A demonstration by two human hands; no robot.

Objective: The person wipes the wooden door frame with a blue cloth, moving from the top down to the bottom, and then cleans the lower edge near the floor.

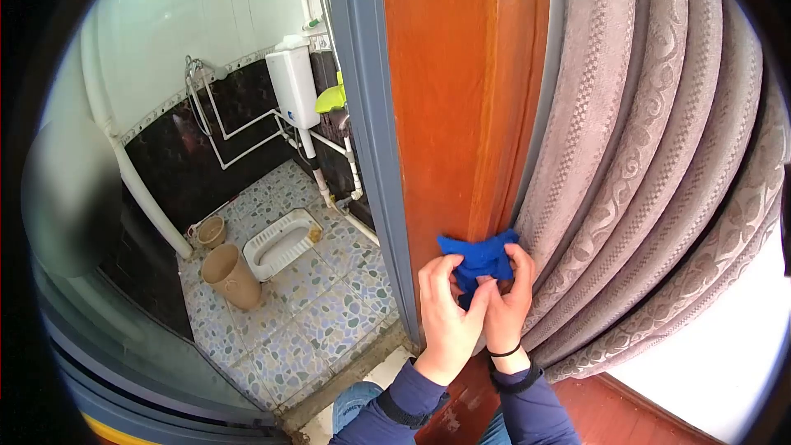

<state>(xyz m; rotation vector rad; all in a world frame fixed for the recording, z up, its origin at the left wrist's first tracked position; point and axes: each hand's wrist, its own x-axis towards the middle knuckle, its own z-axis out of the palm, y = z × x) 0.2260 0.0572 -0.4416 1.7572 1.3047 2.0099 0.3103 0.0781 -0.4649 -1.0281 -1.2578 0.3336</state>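
Note:
A bright blue cloth (486, 254), bunched up, is held between both hands in front of the lower part of an orange-brown wooden panel (457, 99). My left hand (447, 305) grips its left side, with thumb and fingers curled in. On the right side of the cloth, my right hand (509, 301) pinches it, a dark band around the wrist. The two thumbs come close together below the cloth. Part of the cloth is hidden behind the fingers.
Grey patterned curtains (634, 140) hang at the right, close by my right hand. A grey door frame (362, 115) borders the panel on the left. Beyond it lies a tiled bathroom with a squat toilet (280, 245), a tan bucket (231, 276) and a white cistern (292, 86).

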